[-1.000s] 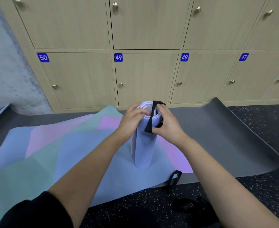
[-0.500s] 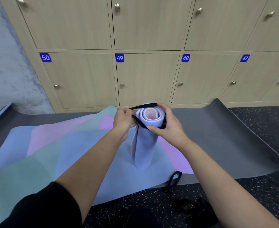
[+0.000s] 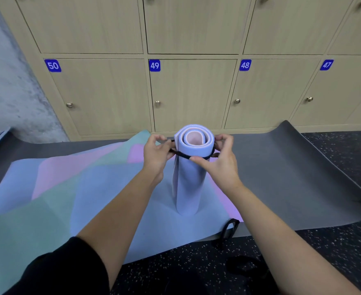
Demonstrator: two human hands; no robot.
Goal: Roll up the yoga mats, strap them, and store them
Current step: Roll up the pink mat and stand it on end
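Observation:
A rolled lilac yoga mat (image 3: pixel 188 184) stands upright on a flat pastel-patterned mat (image 3: pixel 54 192). A black strap loop (image 3: pixel 191 156) circles the roll just below its top end. My left hand (image 3: pixel 157 155) pinches the strap at the roll's left side. My right hand (image 3: pixel 219 160) pinches it at the right side, thumb lying along the front of the loop. A dark grey mat (image 3: pixel 286 175) lies unrolled under and to the right of the pastel one, its far corner curling up.
A second black strap (image 3: pixel 226 232) lies at the near edge of the mats, and more black straps (image 3: pixel 247 271) lie on the speckled floor. Wooden lockers (image 3: pixel 192 94) numbered 47 to 50 stand close behind. A grey wall is at the left.
The strap loop has been stretched wide and slid down over the top of the roll; both hands moved apart to its sides. The view came closer to the roll.

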